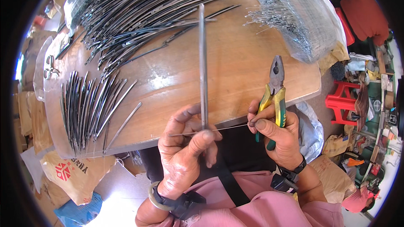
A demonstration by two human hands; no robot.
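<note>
My left hand (181, 155) pinches the lower end of a long, flat metal strip (203, 67), which stands nearly upright above the table edge. A thin wire (231, 126) crosses at the strip's foot and runs from my left fingers to my right hand (281, 136). Between thumb and forefinger, the right hand grips the wire's other end. The same hand also holds a pair of combination pliers (276, 75) with yellow and green handles, jaws pointing away from me. Whether the wire passes through the strip is hidden by my left fingers.
A wooden table (240, 67) spans the front. On it lie a large heap of dark metal strips (134, 21), a smaller fanned group of strips (90, 109) and a plastic-wrapped bundle of thin wires (301, 25). Small cutters (51, 68) rest far left. A red stool (343, 101) stands right.
</note>
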